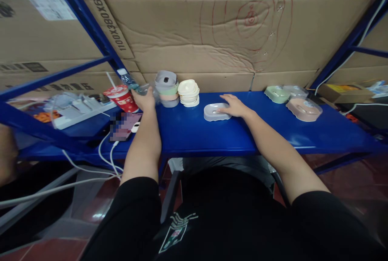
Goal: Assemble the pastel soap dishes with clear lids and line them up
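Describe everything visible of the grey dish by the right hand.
The grey dish is a shallow, rounded oblong, apparently plastic, with a wavy lower edge and a small mark near its middle. It sits flat on the blue table, right of the cream stack; the right hand appears to touch its right end.

Room along tabletop front, grey container behind

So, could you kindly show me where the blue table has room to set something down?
The blue table is bare between the grey dish and the near edge, and between the right forearm and the pink case. Crowded: the left end, with red cup, phone and stacked containers.
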Demonstrator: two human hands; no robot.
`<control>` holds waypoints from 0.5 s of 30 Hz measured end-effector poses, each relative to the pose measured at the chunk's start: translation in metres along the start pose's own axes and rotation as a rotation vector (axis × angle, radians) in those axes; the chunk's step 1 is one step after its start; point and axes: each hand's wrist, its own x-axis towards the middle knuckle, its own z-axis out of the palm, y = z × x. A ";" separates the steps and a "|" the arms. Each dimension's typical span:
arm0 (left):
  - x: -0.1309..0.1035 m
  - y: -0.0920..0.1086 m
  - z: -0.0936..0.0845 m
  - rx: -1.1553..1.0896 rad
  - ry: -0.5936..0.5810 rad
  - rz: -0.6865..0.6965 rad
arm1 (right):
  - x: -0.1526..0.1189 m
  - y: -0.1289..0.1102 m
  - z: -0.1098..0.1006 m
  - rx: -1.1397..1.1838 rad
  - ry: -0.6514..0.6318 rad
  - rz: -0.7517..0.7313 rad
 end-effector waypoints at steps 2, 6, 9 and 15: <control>0.004 -0.014 0.004 0.002 0.125 -0.187 | -0.001 0.000 0.000 -0.013 -0.078 0.036; 0.013 -0.032 0.012 -0.023 0.271 -0.447 | -0.004 -0.002 -0.004 0.049 -0.155 0.040; 0.015 -0.034 0.015 -0.028 0.274 -0.440 | -0.006 -0.004 -0.006 0.100 -0.199 -0.018; 0.009 -0.014 0.006 -0.050 0.358 -0.189 | -0.005 -0.007 -0.003 0.063 -0.237 -0.026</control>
